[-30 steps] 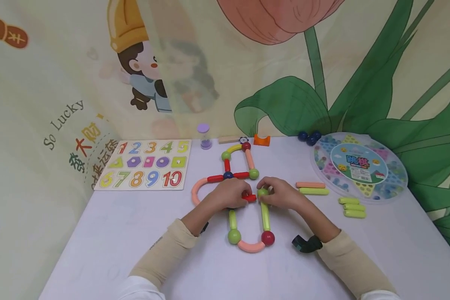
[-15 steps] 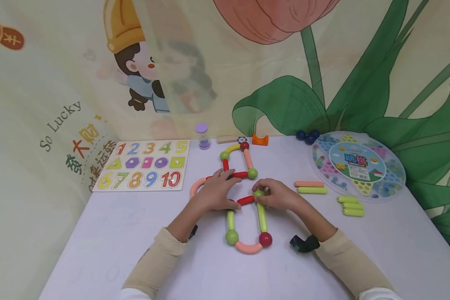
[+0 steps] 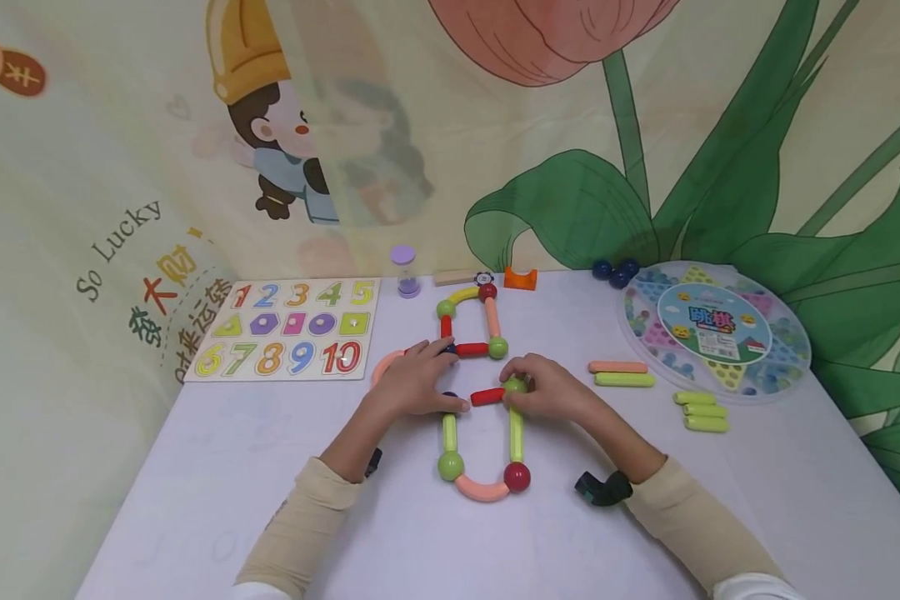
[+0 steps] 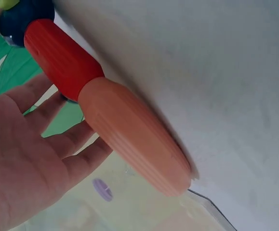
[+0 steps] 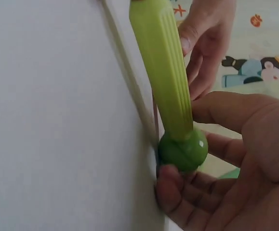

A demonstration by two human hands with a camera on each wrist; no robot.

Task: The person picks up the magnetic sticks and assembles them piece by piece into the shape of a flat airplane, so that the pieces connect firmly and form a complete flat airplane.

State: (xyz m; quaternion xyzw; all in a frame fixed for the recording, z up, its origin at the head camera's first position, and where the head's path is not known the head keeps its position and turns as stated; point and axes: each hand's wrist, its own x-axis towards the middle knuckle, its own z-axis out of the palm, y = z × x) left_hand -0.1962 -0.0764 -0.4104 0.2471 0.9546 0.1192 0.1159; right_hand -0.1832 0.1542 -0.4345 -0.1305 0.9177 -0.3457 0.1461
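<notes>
My right hand pinches a green ball between thumb and fingers in the right wrist view. A straight lime rod runs down from that ball, and a short red rod points left from it. My left hand lies with fingers extended over the left side of the magnetic-stick figure. Its thumb is at the lower dark blue ball, its fingertips by the upper one. Beside those fingers, the left wrist view shows a red rod joined to a curved salmon rod.
Loose salmon and lime rods lie to the right, before a round Chinese checkers board. A number puzzle board lies left. An hourglass, an orange piece and dark blue balls stand at the back.
My left hand has let go of the short red rod and moved left, its fingers spreading out. That rod now meets the green ball in my right hand. The lower figure has shifted slightly left.
</notes>
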